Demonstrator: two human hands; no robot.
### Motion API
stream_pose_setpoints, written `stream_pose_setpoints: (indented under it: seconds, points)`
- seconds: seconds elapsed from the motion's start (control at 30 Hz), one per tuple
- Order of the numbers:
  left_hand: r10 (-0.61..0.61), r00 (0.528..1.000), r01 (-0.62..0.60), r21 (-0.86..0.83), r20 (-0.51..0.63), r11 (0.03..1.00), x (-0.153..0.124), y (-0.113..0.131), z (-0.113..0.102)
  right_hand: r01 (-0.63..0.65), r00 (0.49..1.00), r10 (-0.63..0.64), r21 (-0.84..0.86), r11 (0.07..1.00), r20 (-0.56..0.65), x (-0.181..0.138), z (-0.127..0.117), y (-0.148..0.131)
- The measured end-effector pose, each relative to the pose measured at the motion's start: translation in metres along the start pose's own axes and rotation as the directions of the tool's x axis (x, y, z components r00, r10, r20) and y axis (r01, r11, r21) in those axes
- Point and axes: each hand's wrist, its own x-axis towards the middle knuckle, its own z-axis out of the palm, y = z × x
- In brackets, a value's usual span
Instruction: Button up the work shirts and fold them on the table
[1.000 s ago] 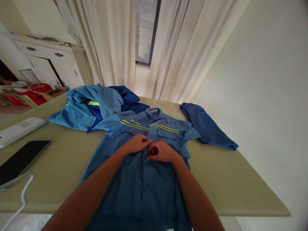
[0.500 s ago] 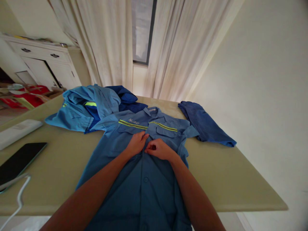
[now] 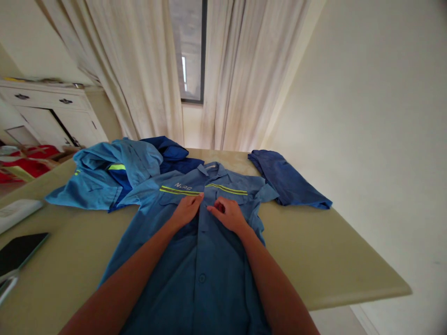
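A blue short-sleeved work shirt (image 3: pixel 174 260) lies front up, its collar at the far end, with yellow stripes and white lettering across the chest. My left hand (image 3: pixel 187 209) is closed on the left side of its front opening, thumb and fingers pinching the cloth just below the stripe. Close to the same front edge, my right hand (image 3: pixel 228 215) hovers over the shirt with bent fingers, thumb and forefinger apart and nothing visible between them. Lower on the placket a button (image 3: pixel 202 278) shows. Cloth under the left fingers is hidden.
Light blue and dark blue garments (image 3: pixel 101 174) are heaped at the far left of the table (image 3: pixel 314 260). Folded dark blue clothing (image 3: pixel 288 179) lies at the far right. A phone (image 3: pixel 21 253) with a white cable and a white device (image 3: pixel 17 214) rest at left.
My right hand has moved slightly up and away from the placket, its thumb and forefinger parting. The left hand keeps its pinch on the shirt. The view has shifted a little.
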Motion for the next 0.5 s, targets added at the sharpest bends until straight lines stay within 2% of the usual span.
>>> stream_pose_setpoints:
  seconds: [0.07,0.13,0.2,0.23,0.33,0.43,0.5]
  points:
    - [0.105,0.985,-0.072,0.230,-0.134,0.971,0.025,-0.002,-0.009,-0.085,0.996,0.082,-0.066,0.994,-0.045,0.001,0.000,0.009]
    - [0.137,0.960,-0.010,0.461,-0.243,0.887,0.052,-0.006,-0.019,-0.140,0.990,0.136,-0.139,0.980,-0.038,0.002,-0.002,0.015]
    - [0.096,0.964,0.089,0.643,-0.248,0.761,0.078,-0.010,-0.029,-0.153,0.988,0.156,-0.201,0.968,0.000,0.001,-0.005,0.016]
    - [0.068,0.977,0.100,0.710,-0.204,0.697,0.091,-0.012,-0.034,-0.155,0.987,0.163,-0.224,0.962,0.015,0.001,-0.008,0.015]
    - [0.064,0.996,0.011,0.809,-0.060,0.588,0.124,-0.011,-0.054,-0.179,0.982,0.190,-0.262,0.948,0.014,-0.001,-0.016,0.010]
    - [0.139,0.984,0.014,0.817,-0.115,0.576,0.155,-0.003,-0.076,-0.196,0.979,0.202,-0.252,0.948,-0.001,-0.003,-0.022,0.006]
    - [0.135,0.976,0.057,0.806,-0.168,0.589,0.171,0.003,-0.086,-0.166,0.985,0.174,-0.220,0.961,0.017,-0.003,-0.021,0.007]
